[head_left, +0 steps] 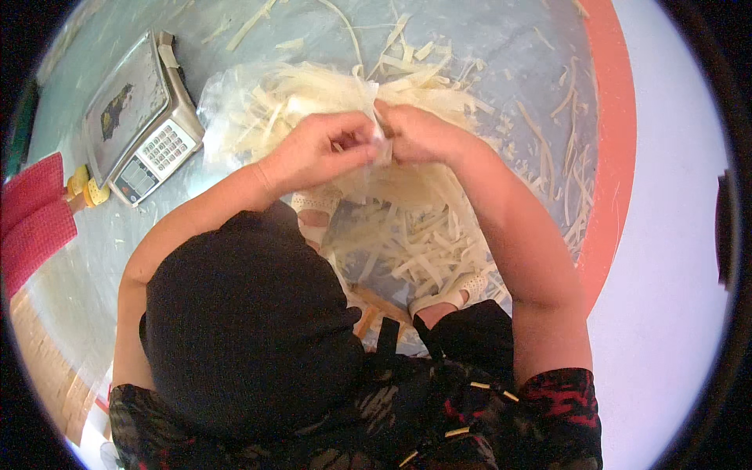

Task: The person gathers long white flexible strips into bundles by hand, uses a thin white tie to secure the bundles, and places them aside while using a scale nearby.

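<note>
In front of me, my left hand (333,145) has its fingers curled, with thumb and fingertips on a thin translucent plastic bag (377,160). My right hand (415,133) grips the same plastic from the other side, close to the left hand; some of its fingers are hidden behind the bag. Around and beneath both hands lies a loose heap of pale cream strips (415,235), some apparently inside or on clear plastic. My sandaled feet show below, partly among the strips, one at the right (450,301) and one behind my left wrist.
A silver weighing scale (157,153) with a keypad stands at upper left. Beside it is another person's pink-clad leg (39,207) and yellow footwear (90,184). Stray strips (548,149) lie on the grey floor, bordered at right by a red band (615,157) and pale surface.
</note>
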The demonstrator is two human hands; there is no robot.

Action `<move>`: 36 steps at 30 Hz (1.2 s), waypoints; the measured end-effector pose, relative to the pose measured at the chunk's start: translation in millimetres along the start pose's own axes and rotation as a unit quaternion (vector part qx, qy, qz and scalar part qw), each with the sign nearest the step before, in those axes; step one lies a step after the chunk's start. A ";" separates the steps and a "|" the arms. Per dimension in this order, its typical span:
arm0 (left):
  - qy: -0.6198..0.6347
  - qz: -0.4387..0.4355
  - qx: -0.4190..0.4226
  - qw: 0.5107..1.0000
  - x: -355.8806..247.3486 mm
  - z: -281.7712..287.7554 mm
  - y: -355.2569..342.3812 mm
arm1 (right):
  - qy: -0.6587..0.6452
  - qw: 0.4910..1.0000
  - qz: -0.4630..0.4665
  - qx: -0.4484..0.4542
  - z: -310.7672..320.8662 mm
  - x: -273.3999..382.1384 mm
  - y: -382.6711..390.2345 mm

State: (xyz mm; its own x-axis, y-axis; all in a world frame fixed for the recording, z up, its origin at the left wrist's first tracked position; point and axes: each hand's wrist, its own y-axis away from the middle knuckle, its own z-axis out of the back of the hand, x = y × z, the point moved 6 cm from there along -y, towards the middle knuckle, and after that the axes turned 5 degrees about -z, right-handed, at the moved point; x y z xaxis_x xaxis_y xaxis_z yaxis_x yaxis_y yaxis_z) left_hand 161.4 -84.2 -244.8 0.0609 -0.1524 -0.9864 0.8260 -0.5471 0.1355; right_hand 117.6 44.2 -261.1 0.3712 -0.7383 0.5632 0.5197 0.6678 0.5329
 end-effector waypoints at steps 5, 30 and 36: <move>0.230 0.119 -0.110 0.959 19.5 15.3 8.3 | -0.120 0.990 -0.077 0.015 -14.6 -20.8 -10.5; 0.107 0.137 -0.058 0.983 38.8 1.4 -0.5 | -0.227 0.880 -0.142 -0.393 1.9 -88.8 116.2; 0.107 0.052 0.068 0.991 16.6 -25.0 -10.1 | -0.322 0.854 -0.188 -0.363 -62.4 -23.8 69.2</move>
State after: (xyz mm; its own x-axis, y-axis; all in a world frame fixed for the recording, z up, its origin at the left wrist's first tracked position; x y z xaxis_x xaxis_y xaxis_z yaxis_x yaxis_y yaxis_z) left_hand 168.1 -60.7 -264.8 0.2712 -0.0448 -0.9615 0.7262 -0.6461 0.2349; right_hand 192.7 102.0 -277.1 -0.3057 -0.5254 0.7941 0.9357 -0.0113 0.3527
